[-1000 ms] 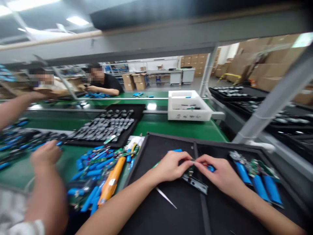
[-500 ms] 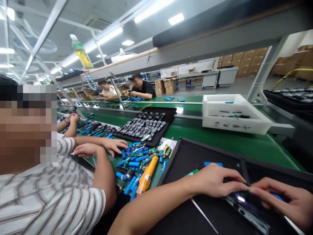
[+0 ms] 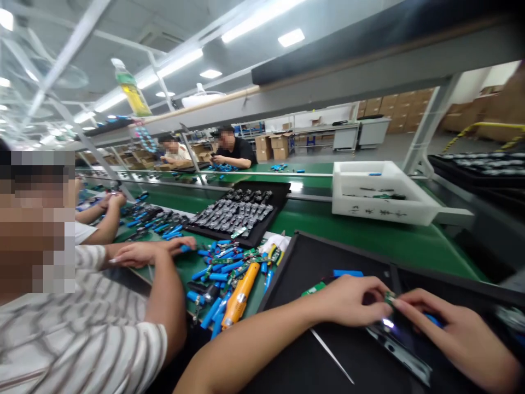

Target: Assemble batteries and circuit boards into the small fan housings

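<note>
My left hand (image 3: 353,301) and my right hand (image 3: 447,331) meet over a black tray (image 3: 311,257) at the lower right. Both pinch a small green circuit board (image 3: 389,298) between their fingertips. Under my right palm a blue battery cell (image 3: 432,319) peeks out. A shiny dark flat part (image 3: 400,350) lies on the tray just below the fingers. Another blue cell (image 3: 348,273) and a green board (image 3: 314,288) lie behind my left hand. Thin tweezers (image 3: 331,355) rest on the tray near my left wrist.
A co-worker in a striped shirt sits close at my left, hands (image 3: 141,253) on the green belt among blue cells (image 3: 223,268) and an orange tool (image 3: 240,295). A black tray of grey parts (image 3: 233,213) and a white bin (image 3: 381,194) stand behind. Other people work farther back.
The view swung left from one second ago, bringing the co-worker into sight, then settled. My hands stay pinched together on the small board; the co-worker's hands drew back slightly.
</note>
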The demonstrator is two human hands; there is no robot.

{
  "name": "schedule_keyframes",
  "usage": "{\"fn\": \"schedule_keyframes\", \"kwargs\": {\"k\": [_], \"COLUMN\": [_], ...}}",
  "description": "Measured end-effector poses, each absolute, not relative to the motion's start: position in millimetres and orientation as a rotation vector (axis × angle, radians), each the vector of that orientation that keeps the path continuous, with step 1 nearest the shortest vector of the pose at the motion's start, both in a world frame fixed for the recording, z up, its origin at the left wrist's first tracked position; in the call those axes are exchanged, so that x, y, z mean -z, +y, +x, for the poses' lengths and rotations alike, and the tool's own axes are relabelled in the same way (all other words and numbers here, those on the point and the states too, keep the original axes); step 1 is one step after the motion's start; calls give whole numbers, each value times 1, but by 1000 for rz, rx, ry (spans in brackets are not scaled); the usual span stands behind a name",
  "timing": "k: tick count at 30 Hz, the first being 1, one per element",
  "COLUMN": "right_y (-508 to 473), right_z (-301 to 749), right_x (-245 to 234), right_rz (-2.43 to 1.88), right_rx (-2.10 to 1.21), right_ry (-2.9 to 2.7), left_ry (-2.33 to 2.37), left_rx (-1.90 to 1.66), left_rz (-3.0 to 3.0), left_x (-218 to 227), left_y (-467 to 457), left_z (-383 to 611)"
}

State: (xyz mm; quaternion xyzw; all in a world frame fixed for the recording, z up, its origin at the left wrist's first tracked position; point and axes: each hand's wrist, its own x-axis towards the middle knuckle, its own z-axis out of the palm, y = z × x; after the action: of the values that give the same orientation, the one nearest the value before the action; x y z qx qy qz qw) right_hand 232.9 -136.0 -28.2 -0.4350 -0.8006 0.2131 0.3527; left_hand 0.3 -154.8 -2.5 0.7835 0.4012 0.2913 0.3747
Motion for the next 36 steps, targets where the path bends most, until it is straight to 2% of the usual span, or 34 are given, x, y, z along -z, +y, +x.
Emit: {"fn": "schedule_keyframes", "kwargs": {"k": [5, 36], "right_y": [-148, -157], "right_z": [228, 224], "right_x": [4, 7], "right_rz": [-1123, -964], "right_rx": [-771, -606], "right_ry": [-2100, -2120], "left_ry": [896, 880], "left_rx": [-781, -754], "left_rz": [1914, 1768], "left_x": [-4, -15], "left_y": [-156, -162], "left_z": [-2, 6]}}
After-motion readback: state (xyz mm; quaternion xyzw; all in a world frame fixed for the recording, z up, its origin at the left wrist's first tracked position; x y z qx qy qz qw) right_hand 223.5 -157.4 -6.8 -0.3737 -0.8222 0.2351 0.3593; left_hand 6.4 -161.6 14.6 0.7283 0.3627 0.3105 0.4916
